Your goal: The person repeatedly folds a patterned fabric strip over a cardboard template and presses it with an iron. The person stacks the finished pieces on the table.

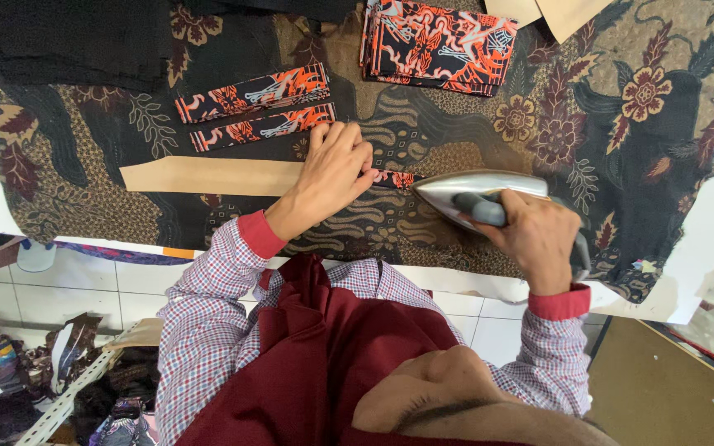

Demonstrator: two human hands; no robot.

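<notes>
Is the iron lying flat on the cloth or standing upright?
Flat: the iron lies soleplate-down on the patterned cloth, the right hand gripping its handle.

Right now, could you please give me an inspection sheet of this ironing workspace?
Surface: ironing table covered by a brown floral batik cloth.
Job's things: iron, nose toward a patterned strip lying over a tan paper template.
Clutter: two pressed orange-black strips; a stack of the same fabric; black cloth; tan paper pieces.
Grippers: left hand presses the strip flat; right hand grips the iron's handle.
Cables: nothing seen.
Surroundings: white tiled floor; fabric scraps on the floor at lower left.
</notes>
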